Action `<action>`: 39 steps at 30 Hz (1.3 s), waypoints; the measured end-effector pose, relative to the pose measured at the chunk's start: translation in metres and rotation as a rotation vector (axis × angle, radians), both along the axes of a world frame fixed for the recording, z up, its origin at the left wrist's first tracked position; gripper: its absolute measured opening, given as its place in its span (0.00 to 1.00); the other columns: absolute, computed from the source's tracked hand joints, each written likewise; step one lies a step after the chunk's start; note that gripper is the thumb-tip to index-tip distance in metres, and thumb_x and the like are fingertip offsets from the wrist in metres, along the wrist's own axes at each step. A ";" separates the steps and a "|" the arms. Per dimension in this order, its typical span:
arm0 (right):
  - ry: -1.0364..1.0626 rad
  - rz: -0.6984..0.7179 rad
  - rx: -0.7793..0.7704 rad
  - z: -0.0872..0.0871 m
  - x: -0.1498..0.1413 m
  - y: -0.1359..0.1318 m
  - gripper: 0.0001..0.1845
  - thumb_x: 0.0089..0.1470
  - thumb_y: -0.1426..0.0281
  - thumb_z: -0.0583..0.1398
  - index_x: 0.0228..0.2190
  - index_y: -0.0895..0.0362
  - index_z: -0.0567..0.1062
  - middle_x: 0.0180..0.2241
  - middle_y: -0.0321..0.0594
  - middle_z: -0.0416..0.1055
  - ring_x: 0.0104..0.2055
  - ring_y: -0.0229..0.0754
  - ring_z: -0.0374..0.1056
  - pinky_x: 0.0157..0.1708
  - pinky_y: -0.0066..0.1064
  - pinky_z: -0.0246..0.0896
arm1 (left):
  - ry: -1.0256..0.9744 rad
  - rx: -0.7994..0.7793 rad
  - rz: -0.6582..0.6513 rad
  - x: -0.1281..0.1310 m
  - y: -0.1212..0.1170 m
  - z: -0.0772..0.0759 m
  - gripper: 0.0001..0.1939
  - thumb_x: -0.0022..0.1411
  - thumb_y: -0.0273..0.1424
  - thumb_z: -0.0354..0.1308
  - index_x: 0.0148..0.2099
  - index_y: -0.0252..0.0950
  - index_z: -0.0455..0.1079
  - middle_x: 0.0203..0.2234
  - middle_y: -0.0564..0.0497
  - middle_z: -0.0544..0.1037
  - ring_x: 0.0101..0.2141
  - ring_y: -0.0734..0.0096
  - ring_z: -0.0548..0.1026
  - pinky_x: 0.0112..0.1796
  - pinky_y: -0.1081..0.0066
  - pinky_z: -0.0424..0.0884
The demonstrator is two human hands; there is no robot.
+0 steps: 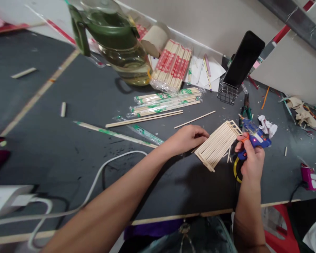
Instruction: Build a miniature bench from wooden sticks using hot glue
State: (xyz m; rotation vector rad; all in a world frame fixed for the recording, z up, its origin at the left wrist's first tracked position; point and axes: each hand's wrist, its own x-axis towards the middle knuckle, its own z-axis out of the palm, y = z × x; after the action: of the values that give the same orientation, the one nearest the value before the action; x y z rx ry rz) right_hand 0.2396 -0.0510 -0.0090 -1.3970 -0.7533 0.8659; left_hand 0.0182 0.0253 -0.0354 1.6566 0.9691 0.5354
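Observation:
My left hand has its fingers curled at the left edge of a small panel of wooden sticks. The sticks lie side by side, with a ladder-like open frame at the far end; my fingertips are partly hidden. My right hand is wrapped round a blue hot glue gun, whose small red light is lit. The gun's nozzle points away from me, just past the panel's far right corner. A few short stick pieces lie beside the panel.
Wrapped chopsticks and a thick pack of them lie behind, near a green-lidded jug. A phone stands in a wire holder. Pliers and crumpled paper are at right; a white cable crosses the left.

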 end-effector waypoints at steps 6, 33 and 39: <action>0.178 -0.128 -0.028 -0.005 0.041 0.000 0.20 0.44 0.61 0.72 0.38 0.57 0.80 0.32 0.35 0.74 0.28 0.33 0.67 0.27 0.27 0.67 | 0.046 -0.013 0.035 0.006 -0.006 0.005 0.22 0.65 0.45 0.52 0.38 0.34 0.79 0.29 0.49 0.80 0.31 0.67 0.74 0.33 0.71 0.65; -0.851 -0.047 -0.190 -0.008 0.084 -0.045 0.22 0.49 0.61 0.66 0.45 0.56 0.79 0.53 0.54 0.72 0.57 0.57 0.65 0.60 0.55 0.56 | 0.588 0.834 0.135 -0.011 -0.050 0.022 0.18 0.69 0.25 0.48 0.58 0.36 0.71 0.41 0.40 0.76 0.43 0.53 0.75 0.43 0.59 0.70; -0.346 0.317 -0.209 -0.015 0.007 -0.016 0.14 0.53 0.61 0.65 0.41 0.54 0.79 0.33 0.39 0.77 0.30 0.41 0.73 0.32 0.34 0.69 | 0.673 0.842 0.168 -0.004 -0.064 0.018 0.18 0.70 0.26 0.48 0.59 0.36 0.70 0.41 0.39 0.76 0.44 0.51 0.74 0.44 0.58 0.70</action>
State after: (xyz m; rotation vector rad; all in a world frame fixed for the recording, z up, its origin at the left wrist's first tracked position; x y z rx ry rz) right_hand 0.2466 -0.0675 -0.0240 -1.6648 -1.1994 0.9793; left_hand 0.0146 -0.0388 -0.0177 2.6217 1.4998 0.5412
